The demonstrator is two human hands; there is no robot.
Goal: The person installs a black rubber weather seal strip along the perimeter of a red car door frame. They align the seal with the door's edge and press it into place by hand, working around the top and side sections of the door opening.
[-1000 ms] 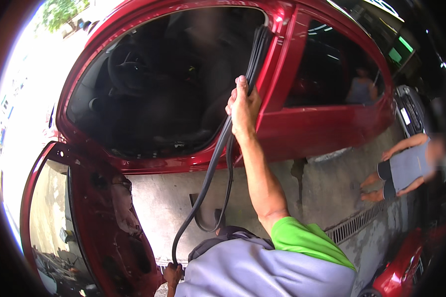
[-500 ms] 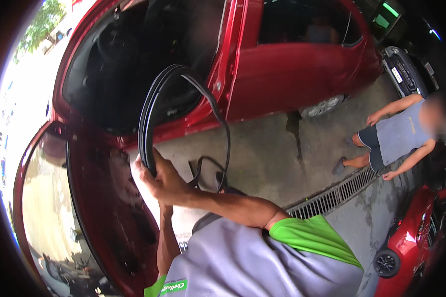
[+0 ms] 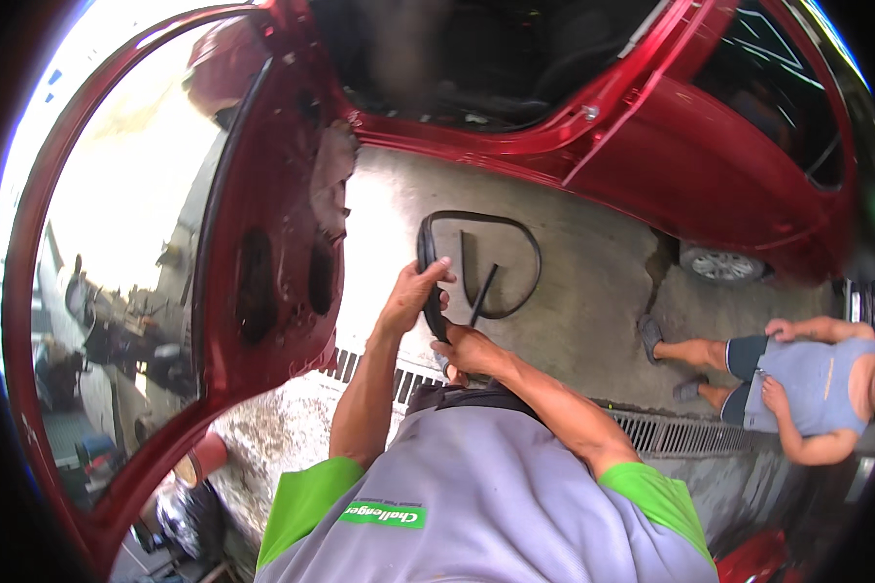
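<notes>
Beside the open red car door, your left hand clamps around the coiled black rubber seal strip, held in front of your chest, while your right hand grips it lower down. The free loop hangs over the concrete floor; slack could kink it, or it could drag in grit near the drain grate.

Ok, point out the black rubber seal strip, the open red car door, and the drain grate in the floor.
black rubber seal strip (image 3: 501, 222), head view, on the top of its curved loop.
open red car door (image 3: 282, 204), head view, on its bare inner panel.
drain grate (image 3: 681, 434), head view, on the slotted stretch right of the person's arm.
</notes>
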